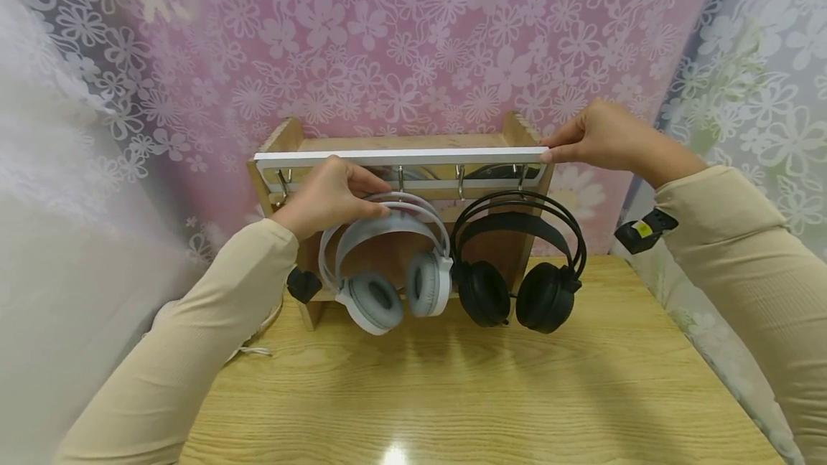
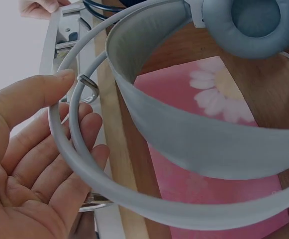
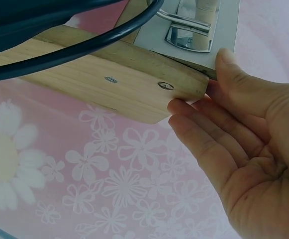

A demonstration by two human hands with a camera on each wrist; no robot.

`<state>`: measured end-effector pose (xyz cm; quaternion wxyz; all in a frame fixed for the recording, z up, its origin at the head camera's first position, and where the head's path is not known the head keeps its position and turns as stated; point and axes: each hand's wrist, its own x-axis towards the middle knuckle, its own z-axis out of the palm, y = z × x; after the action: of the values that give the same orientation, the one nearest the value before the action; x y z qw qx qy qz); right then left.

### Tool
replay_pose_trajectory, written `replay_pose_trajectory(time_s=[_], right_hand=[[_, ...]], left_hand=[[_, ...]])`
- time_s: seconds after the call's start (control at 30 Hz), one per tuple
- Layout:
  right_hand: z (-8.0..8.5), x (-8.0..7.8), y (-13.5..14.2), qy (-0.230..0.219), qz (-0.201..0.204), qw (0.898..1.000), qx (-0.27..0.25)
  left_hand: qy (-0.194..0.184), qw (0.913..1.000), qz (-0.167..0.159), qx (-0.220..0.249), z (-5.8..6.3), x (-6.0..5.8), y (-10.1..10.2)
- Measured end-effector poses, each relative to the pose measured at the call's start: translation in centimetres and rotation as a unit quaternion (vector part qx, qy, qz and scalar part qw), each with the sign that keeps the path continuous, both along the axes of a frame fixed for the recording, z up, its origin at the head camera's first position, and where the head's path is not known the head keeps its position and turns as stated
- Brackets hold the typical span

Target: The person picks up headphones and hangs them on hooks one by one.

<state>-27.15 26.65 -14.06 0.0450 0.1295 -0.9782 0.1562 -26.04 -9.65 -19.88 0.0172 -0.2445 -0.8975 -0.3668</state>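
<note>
White headphones [image 1: 429, 285] hang by their headband at a metal hook [image 2: 90, 88] of a white hook rack [image 1: 413, 157]. My left hand [image 1: 336, 194] holds the thin outer bands of the headband, thumb on one side and fingers on the other, close beside the hook. The ear cups dangle below. At the rack's right end, my right hand [image 1: 607, 136] grips the corner, with the thumb on the white board and fingers behind the edge. Black headphones [image 1: 545, 296] hang on the right, just below that hand, their ear cups clear of the tabletop.
The rack is fixed across a wooden stand [image 1: 284, 136] on a wood-grain table [image 1: 452, 393]. A bare hook [image 1: 460, 181] sits between the two headphones, another at the left end. Flowered pink cloth [image 1: 400, 56] hangs behind. A white cable [image 1: 255, 351] lies at the left.
</note>
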Motion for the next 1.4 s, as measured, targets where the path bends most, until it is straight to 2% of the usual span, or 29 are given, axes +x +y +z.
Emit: replay_pose_trajectory(time_s=[0.3, 0.53, 0.73, 1.13, 1.3, 1.4], right_hand=[[0.1, 0.1, -0.1, -0.001, 0.0, 1.0, -0.005], [0.0, 0.1, -0.1, -0.001, 0.001, 1.0, -0.007], [0.0, 0.0, -0.1, -0.002, -0.002, 1.0, -0.009], [-0.1, 0.0, 0.0, 0.0, -0.006, 1.0, -0.006], [-0.1, 0.1, 0.0, 0.004, -0.001, 1.0, -0.009], [-0.1, 0.2, 0.0, 0.003, -0.001, 1.0, -0.011]], left_hand=[[-0.008, 0.9997, 0.004, 0.021, -0.4, -0.8, 0.6], [-0.019, 0.9996, 0.013, 0.015, -0.3, -1.1, 0.8], [-0.015, 0.9998, -0.005, 0.008, -0.5, -1.3, 1.1], [0.053, 0.9982, -0.016, -0.024, -1.0, -0.7, 1.3], [0.058, 0.9964, -0.021, -0.059, -0.7, -0.5, 1.1], [0.076, 0.9932, -0.023, -0.085, -0.5, -0.3, 0.9]])
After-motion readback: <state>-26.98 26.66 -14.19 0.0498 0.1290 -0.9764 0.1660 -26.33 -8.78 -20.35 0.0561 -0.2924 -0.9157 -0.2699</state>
